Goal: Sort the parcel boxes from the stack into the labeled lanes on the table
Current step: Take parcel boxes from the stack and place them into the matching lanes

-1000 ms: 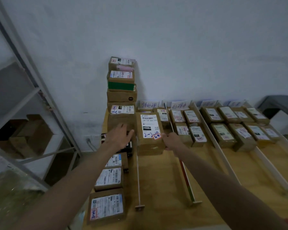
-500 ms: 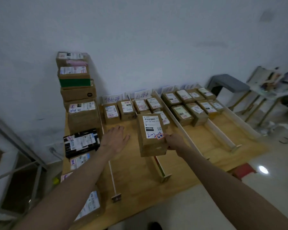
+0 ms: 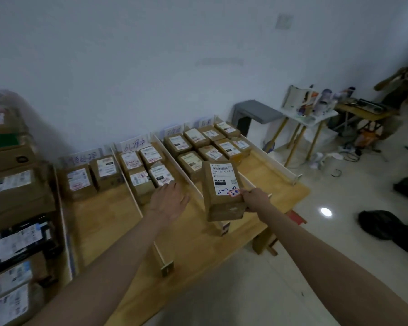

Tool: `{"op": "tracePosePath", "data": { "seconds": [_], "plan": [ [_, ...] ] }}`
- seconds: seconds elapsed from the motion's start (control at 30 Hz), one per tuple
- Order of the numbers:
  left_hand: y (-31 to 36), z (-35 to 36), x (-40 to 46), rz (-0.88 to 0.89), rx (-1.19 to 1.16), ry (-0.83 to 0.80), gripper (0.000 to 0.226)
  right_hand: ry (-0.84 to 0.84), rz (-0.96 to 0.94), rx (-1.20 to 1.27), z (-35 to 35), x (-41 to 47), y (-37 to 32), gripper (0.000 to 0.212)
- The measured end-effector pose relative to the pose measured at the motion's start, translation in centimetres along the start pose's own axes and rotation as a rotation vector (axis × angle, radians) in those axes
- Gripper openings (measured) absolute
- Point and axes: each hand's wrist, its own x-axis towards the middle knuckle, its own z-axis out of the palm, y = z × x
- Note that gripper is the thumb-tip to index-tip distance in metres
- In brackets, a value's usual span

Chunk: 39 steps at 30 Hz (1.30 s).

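My right hand (image 3: 254, 200) grips a brown parcel box (image 3: 222, 198) by its right side and holds it in the air over the third lane; its white label reads "2-2". My left hand (image 3: 169, 200) hovers flat with relaxed fingers over the second lane, holding nothing. The stack of parcel boxes (image 3: 10, 184) stands at the far left of the wooden table (image 3: 108, 220). White dividers (image 3: 127, 182) split the table into lanes, each with a handwritten sign (image 3: 133, 144) at the back. Sorted boxes (image 3: 191, 161) sit at the far ends of the lanes.
More parcels (image 3: 12, 245) lie along the table's left edge below the stack. A grey stool (image 3: 257, 112) and a cluttered small white table (image 3: 309, 114) stand to the right. Dark bags (image 3: 386, 229) lie on the tiled floor.
My right hand has carried the box to the right, from the first lanes to above the third. My left hand followed, off the stack. The view has swung right.
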Motion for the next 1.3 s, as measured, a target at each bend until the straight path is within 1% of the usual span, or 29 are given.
{"op": "tracePosePath", "data": {
  "seconds": [0.07, 0.23, 0.33, 0.5, 0.63, 0.77, 0.93, 1.0, 1.1, 1.3],
  "plan": [
    [3.6, 0.4, 2.0, 0.019, -0.007, 0.006, 0.054, -0.001, 0.034, 0.025, -2.9, 1.9, 1.6, 0.040],
    [11.2, 1.7, 6.1, 0.020, -0.059, 0.011, 0.054, 0.004, 0.074, 0.026, -9.2, 6.5, 4.9, 0.042],
    [14.3, 2.6, 8.1, 0.025, -0.084, -0.015, 0.053, 0.015, 0.087, 0.040, -11.8, 8.7, 6.4, 0.038],
    [17.8, 3.5, 11.5, 0.017, -0.063, -0.039, 0.052, 0.026, 0.075, 0.052, -14.4, 12.8, 7.9, 0.034],
    [19.7, 4.1, 15.2, 0.012, -0.059, -0.025, 0.049, 0.026, 0.060, 0.026, -15.8, 16.8, 8.2, 0.034],
    [21.1, 5.6, 20.1, -0.009, -0.064, 0.031, 0.049, 0.019, 0.062, -0.016, -16.8, 22.5, 8.3, 0.040],
    [21.6, 8.0, 26.2, -0.078, -0.083, 0.059, 0.057, -0.009, 0.041, -0.196, -16.5, 30.9, 8.7, 0.049],
    [21.5, 8.8, 28.0, -0.107, -0.079, 0.058, 0.057, -0.023, 0.049, -0.252, -16.3, 32.8, 8.3, 0.051],
    [21.3, 9.9, 30.4, -0.140, -0.062, 0.049, 0.056, -0.112, 0.026, -0.304, -15.9, 35.1, 7.9, 0.039],
    [21.2, 11.6, 32.1, -0.206, -0.069, 0.015, 0.056, -0.210, -0.002, -0.322, -13.9, 39.7, 8.9, 0.047]
  ]
}}
